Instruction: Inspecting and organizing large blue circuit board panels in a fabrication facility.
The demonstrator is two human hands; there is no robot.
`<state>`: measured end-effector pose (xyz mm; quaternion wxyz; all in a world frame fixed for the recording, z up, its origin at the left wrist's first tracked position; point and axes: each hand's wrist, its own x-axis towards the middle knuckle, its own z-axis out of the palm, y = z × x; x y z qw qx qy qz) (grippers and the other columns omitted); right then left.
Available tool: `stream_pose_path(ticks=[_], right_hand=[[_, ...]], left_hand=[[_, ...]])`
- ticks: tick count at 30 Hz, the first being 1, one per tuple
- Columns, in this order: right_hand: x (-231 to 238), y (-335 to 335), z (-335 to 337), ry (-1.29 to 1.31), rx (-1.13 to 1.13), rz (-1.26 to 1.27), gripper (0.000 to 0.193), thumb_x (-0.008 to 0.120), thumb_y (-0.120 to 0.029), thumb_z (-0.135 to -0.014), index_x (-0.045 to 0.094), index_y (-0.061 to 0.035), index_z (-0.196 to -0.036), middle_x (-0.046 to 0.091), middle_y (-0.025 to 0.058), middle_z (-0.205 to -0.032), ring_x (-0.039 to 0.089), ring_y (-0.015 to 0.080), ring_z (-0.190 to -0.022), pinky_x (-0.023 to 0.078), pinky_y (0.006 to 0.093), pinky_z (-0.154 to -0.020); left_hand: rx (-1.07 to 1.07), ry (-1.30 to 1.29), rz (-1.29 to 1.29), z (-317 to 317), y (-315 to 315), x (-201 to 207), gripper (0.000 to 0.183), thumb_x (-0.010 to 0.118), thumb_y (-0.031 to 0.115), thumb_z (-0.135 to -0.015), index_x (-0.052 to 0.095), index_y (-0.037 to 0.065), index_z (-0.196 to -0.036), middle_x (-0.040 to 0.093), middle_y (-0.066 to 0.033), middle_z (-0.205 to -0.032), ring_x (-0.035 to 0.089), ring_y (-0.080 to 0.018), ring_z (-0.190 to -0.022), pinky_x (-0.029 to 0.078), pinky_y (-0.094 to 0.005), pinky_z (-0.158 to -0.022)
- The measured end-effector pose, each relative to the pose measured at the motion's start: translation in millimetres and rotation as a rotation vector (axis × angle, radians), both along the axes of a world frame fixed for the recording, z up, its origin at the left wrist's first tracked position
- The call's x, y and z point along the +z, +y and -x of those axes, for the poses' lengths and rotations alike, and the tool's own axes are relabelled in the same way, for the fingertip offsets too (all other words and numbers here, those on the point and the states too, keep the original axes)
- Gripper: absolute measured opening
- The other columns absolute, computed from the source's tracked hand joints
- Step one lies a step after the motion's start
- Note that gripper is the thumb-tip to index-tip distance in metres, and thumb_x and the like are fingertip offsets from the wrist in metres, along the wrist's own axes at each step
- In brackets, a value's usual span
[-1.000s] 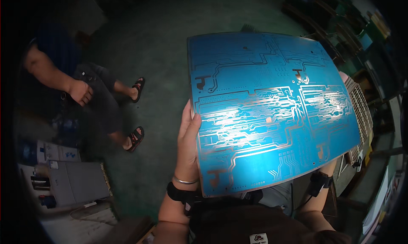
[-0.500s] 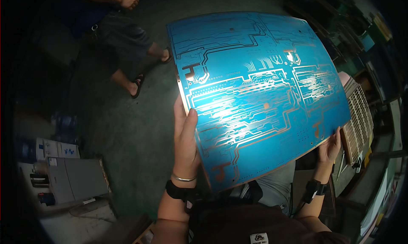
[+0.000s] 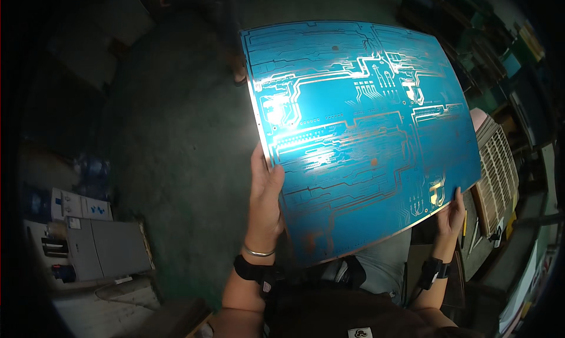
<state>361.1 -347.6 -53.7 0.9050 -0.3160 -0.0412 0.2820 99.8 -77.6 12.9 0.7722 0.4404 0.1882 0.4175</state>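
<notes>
A large blue circuit board panel with copper-coloured traces is held up in front of me, tilted so light glares off its upper left. My left hand grips its left edge, thumb on the front face and fingers behind. At the lower right edge, my right hand is closed on the panel, a fingertip showing at the front and the other fingers partly hidden behind it. Each forearm wears a black strap, and a metal bangle circles my left wrist.
To the right stands a stack of patterned panels beside a yellow pencil-like stick. A grey box-shaped unit sits on a bench at lower left. Racks line the far right. Another person's leg shows dimly behind the panel's upper left corner.
The panel has tilted a little and its glare has shifted toward the upper left. Both hands still hold it. The other person has walked right, now mostly behind the panel's corner.
</notes>
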Motion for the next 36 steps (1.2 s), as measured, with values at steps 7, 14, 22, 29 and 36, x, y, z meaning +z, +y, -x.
stream_pose_path(ticks=[7, 14, 22, 29, 36], right_hand=[[-10, 7, 4, 0.034, 0.014, 0.01, 0.037, 0.047, -0.015, -0.09, 0.038, 0.0011, -0.123, 0.048, 0.016, -0.122, 0.049, 0.0259, -0.111, 0.041, 0.0407, -0.093], [-21, 3, 2, 0.071, 0.048, -0.062, 0.039, 0.046, -0.021, -0.091, 0.04, 0.0007, -0.123, 0.048, 0.0132, -0.123, 0.049, 0.0242, -0.109, 0.041, 0.0382, -0.092], [-26, 4, 4, 0.055, -0.013, -0.062, 0.036, 0.047, -0.02, -0.091, 0.041, -0.0018, -0.122, 0.049, 0.0118, -0.122, 0.049, 0.0233, -0.11, 0.04, 0.0392, -0.094], [-26, 3, 7, -0.007, -0.015, -0.065, 0.043, 0.051, -0.021, -0.088, 0.038, -0.0017, -0.124, 0.047, 0.0114, -0.124, 0.048, 0.0246, -0.111, 0.04, 0.0411, -0.094], [-14, 7, 18, -0.09, 0.019, -0.08, 0.053, 0.059, -0.019, -0.083, 0.035, -0.0016, -0.127, 0.046, 0.0126, -0.124, 0.046, 0.0282, -0.113, 0.04, 0.0451, -0.093]], left_hand=[[-0.008, -0.023, -0.066, 7, -1, -5, 0.058, 0.052, 0.018, -0.088, 0.021, 0.002, -0.133, 0.034, -0.0098, -0.13, 0.034, -0.0198, -0.12, 0.027, -0.0345, -0.1], [-0.097, -0.096, 0.003, 12, -4, -13, 0.064, 0.059, 0.021, -0.084, 0.021, 0.008, -0.133, 0.039, -0.006, -0.124, 0.042, -0.0172, -0.112, 0.036, -0.0326, -0.095], [-0.097, -0.118, 0.051, 18, -5, -16, 0.054, 0.062, 0.014, -0.081, 0.031, 0.01, -0.125, 0.042, -0.0048, -0.121, 0.042, -0.0176, -0.111, 0.036, -0.0345, -0.094], [-0.096, -0.167, 0.058, 24, 0, -12, 0.045, 0.057, 0.004, -0.08, 0.037, 0.011, -0.119, 0.045, -0.0075, -0.12, 0.044, -0.0207, -0.111, 0.037, -0.0361, -0.094], [-0.012, -0.165, 0.139, 25, 18, -17, 0.029, 0.05, 0.005, -0.086, 0.044, 0.003, -0.115, 0.052, -0.0117, -0.115, 0.052, -0.0214, -0.104, 0.043, -0.0359, -0.09]])
